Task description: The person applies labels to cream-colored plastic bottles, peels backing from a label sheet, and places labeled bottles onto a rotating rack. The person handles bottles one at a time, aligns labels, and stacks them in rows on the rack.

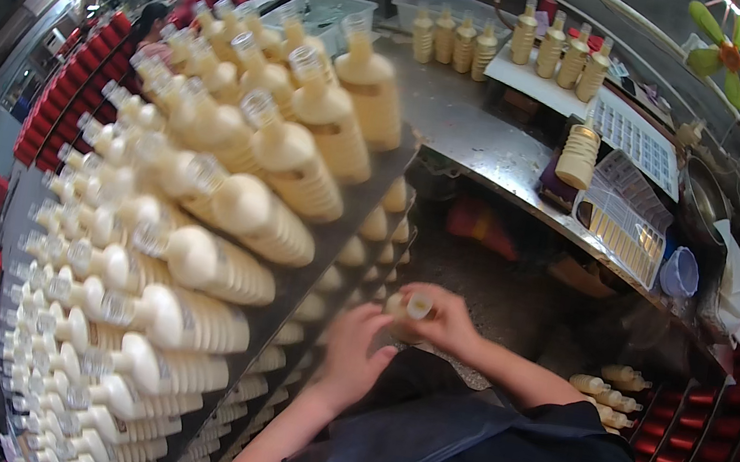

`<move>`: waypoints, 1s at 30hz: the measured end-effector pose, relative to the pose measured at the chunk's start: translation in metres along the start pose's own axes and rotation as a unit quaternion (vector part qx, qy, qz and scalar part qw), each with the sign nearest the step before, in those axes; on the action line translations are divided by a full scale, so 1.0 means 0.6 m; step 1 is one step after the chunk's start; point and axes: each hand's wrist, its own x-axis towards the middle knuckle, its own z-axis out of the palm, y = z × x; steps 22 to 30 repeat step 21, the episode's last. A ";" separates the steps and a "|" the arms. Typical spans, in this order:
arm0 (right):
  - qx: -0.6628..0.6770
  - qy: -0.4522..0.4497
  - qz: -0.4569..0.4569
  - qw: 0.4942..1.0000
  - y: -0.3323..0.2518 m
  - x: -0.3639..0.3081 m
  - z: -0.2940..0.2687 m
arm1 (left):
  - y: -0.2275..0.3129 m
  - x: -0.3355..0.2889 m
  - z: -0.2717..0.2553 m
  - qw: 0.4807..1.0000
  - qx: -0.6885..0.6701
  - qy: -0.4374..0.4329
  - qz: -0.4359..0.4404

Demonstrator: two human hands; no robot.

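In front of my body, low over the dark floor, my right hand (450, 323) is closed around a cream bottle (401, 311), its pale neck tilted up toward me. My left hand (355, 352) is just left of that bottle, fingers stretched out and thumb apart, slightly blurred. Whether its fingertips touch the bottle I cannot tell. Much of the bottle's body is hidden behind my fingers. On my left stands a rack (276, 289) whose top shelf is packed with rows of cream, ribbed bottles (208, 262) with clear necks; more bottles show on shelves below.
A metal workbench (491, 139) runs across the far side, bearing several cream bottles (550, 47), a lying bottle (580, 153) and a tray of gold pieces (619, 234). A blue cup (680, 272) hangs near its edge. Racks of red bottles (682, 430) stand right.
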 end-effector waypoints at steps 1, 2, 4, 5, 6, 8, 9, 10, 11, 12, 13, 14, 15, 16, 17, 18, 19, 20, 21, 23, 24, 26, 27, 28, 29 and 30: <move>0.099 0.017 0.093 0.991 0.008 0.023 -0.036 | -0.021 0.003 0.000 0.999 -0.026 -0.036 -0.009; 0.078 0.059 0.100 0.990 0.019 0.058 -0.068 | -0.042 -0.006 0.001 0.993 -0.038 -0.086 -0.069; -0.007 0.142 0.055 0.988 0.046 0.126 -0.142 | -0.090 -0.050 0.010 0.974 -0.076 -0.139 -0.163; -0.040 0.173 0.049 0.983 0.062 0.163 -0.178 | -0.121 -0.084 0.015 0.971 -0.072 -0.143 -0.176; -0.057 0.202 0.017 0.978 0.080 0.199 -0.212 | -0.151 -0.131 0.022 0.961 -0.079 -0.140 -0.226; -0.069 0.245 0.085 0.963 0.123 0.276 -0.277 | -0.231 -0.228 0.037 0.883 -0.065 -0.226 -0.407; -0.090 0.266 0.044 0.959 0.147 0.315 -0.309 | -0.266 -0.284 0.047 0.847 -0.065 -0.239 -0.470; -0.120 0.310 0.039 0.942 0.174 0.360 -0.337 | -0.296 -0.344 0.051 0.825 -0.061 -0.243 -0.507; -0.216 0.314 0.035 0.924 0.201 0.392 -0.375 | -0.322 -0.399 0.059 0.776 -0.047 -0.258 -0.574; -0.332 0.300 0.178 0.876 0.229 0.431 -0.412 | -0.338 -0.454 0.066 0.740 -0.070 -0.220 -0.631; -0.297 0.311 0.209 0.878 0.263 0.455 -0.431 | -0.339 -0.514 0.068 0.679 -0.161 -0.136 -0.703; -0.353 0.342 0.139 0.860 0.297 0.492 -0.456 | -0.334 -0.568 0.074 0.547 -0.294 0.002 -0.784; -0.214 0.369 0.082 0.901 0.330 0.506 -0.482 | -0.321 -0.616 0.076 0.435 -0.356 0.104 -0.821; -0.235 0.355 0.088 0.901 0.367 0.530 -0.504 | -0.291 -0.663 0.078 0.479 -0.339 0.121 -0.801; -0.279 0.339 0.125 0.889 0.405 0.564 -0.525 | -0.246 -0.701 0.093 0.657 -0.284 0.071 -0.695; -0.344 0.305 0.142 0.877 0.441 0.580 -0.551 | -0.223 -0.724 0.098 0.637 -0.304 0.122 -0.698; -0.382 0.260 0.144 0.875 0.478 0.601 -0.575 | -0.200 -0.740 0.098 0.600 -0.340 0.186 -0.700; -0.406 0.227 0.184 0.866 0.513 0.621 -0.598 | -0.167 -0.742 0.128 0.596 -0.317 0.228 -0.702; -0.422 0.207 0.227 0.853 0.546 0.641 -0.616 | -0.153 -0.737 0.146 0.652 -0.153 0.071 -0.740; -0.422 0.207 0.227 0.853 0.546 0.641 -0.616 | -0.153 -0.737 0.146 0.652 -0.153 0.071 -0.740; -0.422 0.207 0.227 0.853 0.546 0.641 -0.616 | -0.153 -0.737 0.146 0.652 -0.153 0.071 -0.740; -0.422 0.207 0.227 0.853 0.546 0.641 -0.616 | -0.153 -0.737 0.146 0.652 -0.153 0.071 -0.740; -0.422 0.207 0.227 0.853 0.546 0.641 -0.616 | -0.153 -0.737 0.146 0.652 -0.153 0.071 -0.740; -0.422 0.207 0.227 0.853 0.546 0.641 -0.616 | -0.153 -0.737 0.146 0.652 -0.153 0.071 -0.740; -0.422 0.207 0.227 0.853 0.546 0.641 -0.616 | -0.153 -0.737 0.146 0.652 -0.153 0.071 -0.740; -0.422 0.207 0.227 0.853 0.546 0.641 -0.616 | -0.153 -0.737 0.146 0.652 -0.153 0.071 -0.740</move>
